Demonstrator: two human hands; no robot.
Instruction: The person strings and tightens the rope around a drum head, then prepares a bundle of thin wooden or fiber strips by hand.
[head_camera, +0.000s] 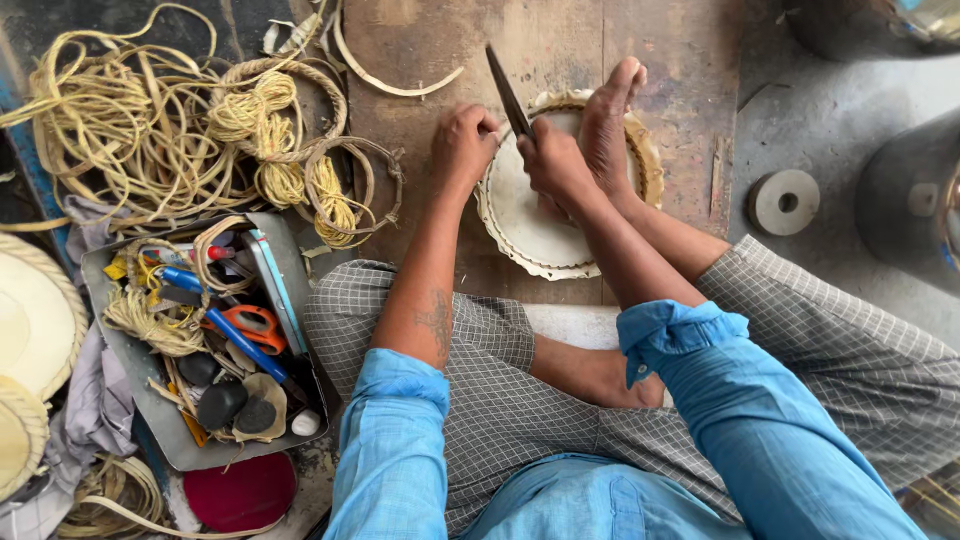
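Your blue sleeves fill the near edge, above your folded legs in checked cloth. Past them lies the round pale woven disc on the wooden board, pinned under your foot. Your left hand is curled at the disc's left rim; what it pinches I cannot tell. Your right hand is closed around a dark blade pointing away from you. To your left sit a metal tray with orange scissors, and beyond it tangled cane strips.
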